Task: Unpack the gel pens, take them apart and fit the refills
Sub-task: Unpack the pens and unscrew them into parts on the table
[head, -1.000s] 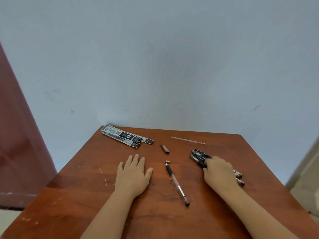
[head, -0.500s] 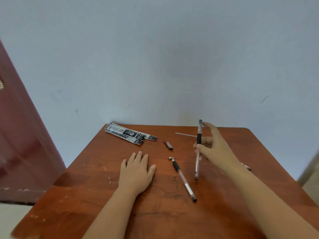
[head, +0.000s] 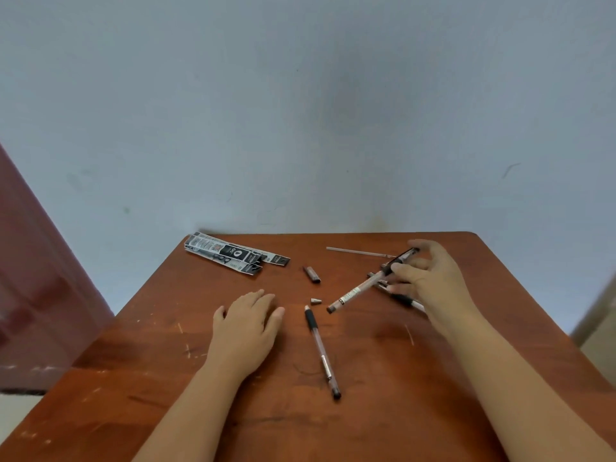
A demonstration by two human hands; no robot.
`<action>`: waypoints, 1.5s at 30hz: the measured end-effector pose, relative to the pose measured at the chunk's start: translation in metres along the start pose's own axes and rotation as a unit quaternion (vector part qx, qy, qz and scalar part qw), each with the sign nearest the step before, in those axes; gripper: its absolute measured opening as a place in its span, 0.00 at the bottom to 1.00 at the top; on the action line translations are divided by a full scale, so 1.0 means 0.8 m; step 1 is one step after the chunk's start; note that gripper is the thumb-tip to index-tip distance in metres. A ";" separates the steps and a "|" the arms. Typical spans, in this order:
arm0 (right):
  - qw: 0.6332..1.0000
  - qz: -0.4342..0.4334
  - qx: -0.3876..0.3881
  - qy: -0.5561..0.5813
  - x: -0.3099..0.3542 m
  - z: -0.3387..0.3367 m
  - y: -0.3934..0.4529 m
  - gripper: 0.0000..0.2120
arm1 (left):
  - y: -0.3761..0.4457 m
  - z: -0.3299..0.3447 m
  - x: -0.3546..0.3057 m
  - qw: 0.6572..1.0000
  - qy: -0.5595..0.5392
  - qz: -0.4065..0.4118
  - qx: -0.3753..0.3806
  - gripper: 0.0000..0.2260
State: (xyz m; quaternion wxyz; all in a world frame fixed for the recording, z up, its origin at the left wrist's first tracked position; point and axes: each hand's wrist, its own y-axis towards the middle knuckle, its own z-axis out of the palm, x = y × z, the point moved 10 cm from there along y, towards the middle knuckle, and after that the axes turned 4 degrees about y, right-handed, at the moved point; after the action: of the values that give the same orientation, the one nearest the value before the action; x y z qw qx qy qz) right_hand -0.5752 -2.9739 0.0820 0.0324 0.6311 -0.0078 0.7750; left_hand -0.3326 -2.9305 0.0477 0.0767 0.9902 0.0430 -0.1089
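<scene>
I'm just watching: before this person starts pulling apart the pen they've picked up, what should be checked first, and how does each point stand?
1. Pen held firmly: ok. The right hand grips the lifted pen at its black end.
2. Other hand free to help: ok. The left hand rests flat on the table, holding nothing.
3. Loose parts out of the way: ok. The small tip and cap lie apart from both hands.
4. Refill within reach: ok. The thin refill lies near the right hand.
5. Whether the lifted pen holds a refill: cannot tell.
</scene>
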 end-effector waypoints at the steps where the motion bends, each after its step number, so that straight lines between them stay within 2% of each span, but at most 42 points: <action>1: 1.000 -0.003 0.007 -0.013 -0.002 0.003 -0.002 0.16 | -0.001 -0.011 -0.005 0.998 -0.044 0.017 -0.043 0.18; 3: 0.998 -0.015 0.029 -0.055 -0.008 0.013 -0.006 0.13 | -0.008 -0.031 -0.016 0.984 -0.136 0.051 -0.105 0.18; 6: 0.991 -0.030 0.075 -0.107 -0.016 0.035 -0.015 0.10 | -0.019 -0.039 -0.041 0.965 -0.213 0.116 -0.103 0.25; 7: 0.987 -0.026 0.097 -0.122 -0.021 0.045 -0.019 0.10 | -0.022 -0.037 -0.050 0.963 -0.213 0.138 -0.092 0.24; 10: 0.973 -0.008 0.162 -0.166 -0.033 0.071 -0.030 0.10 | -0.025 -0.035 -0.064 0.967 -0.141 0.190 -0.096 0.12; 12: 0.963 -0.012 0.184 -0.197 -0.036 0.078 -0.032 0.09 | -0.024 -0.039 -0.060 0.968 -0.123 0.184 -0.116 0.11; 15: 0.953 -0.057 0.167 -0.248 -0.023 0.071 -0.028 0.08 | -0.026 -0.052 -0.056 0.969 -0.097 0.166 -0.157 0.11; 18: 0.951 -0.086 0.150 -0.258 -0.008 0.063 -0.026 0.09 | -0.027 -0.051 -0.063 0.967 -0.090 0.194 -0.142 0.14; 23: 0.945 -0.088 0.167 -0.267 -0.011 0.069 -0.033 0.07 | -0.023 -0.043 -0.063 0.965 0.004 0.210 -0.156 0.08; 25: 0.939 -0.094 0.177 -0.280 -0.016 0.074 -0.036 0.07 | -0.022 -0.037 -0.059 0.972 -0.017 0.200 -0.119 0.09; 28: 0.931 -0.107 0.187 -0.293 -0.017 0.079 -0.039 0.07 | -0.021 -0.024 -0.055 0.978 -0.061 0.193 -0.052 0.01; 31: 0.926 -0.114 0.191 -0.306 -0.016 0.079 -0.039 0.07 | -0.020 -0.014 -0.058 0.978 -0.073 0.194 -0.024 0.06; 37: 0.931 -0.115 0.174 -0.299 -0.012 0.070 -0.031 0.06 | -0.016 -0.012 -0.068 0.979 -0.080 0.187 -0.023 0.04; 40: 0.918 -0.121 0.181 -0.331 -0.022 0.074 -0.030 0.06 | -0.016 -0.017 -0.063 0.979 -0.078 0.183 -0.046 0.03; 45: 0.886 -0.146 0.194 -0.394 -0.036 0.090 -0.033 0.08 | -0.016 -0.016 -0.072 0.974 -0.021 0.209 -0.080 0.11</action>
State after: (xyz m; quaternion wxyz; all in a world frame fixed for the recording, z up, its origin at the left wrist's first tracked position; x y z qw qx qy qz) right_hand -0.4972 -2.9524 0.0679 0.0164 0.8723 0.2232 0.4348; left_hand -0.3872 -2.9196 0.0708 0.1775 0.9654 -0.1578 -0.1078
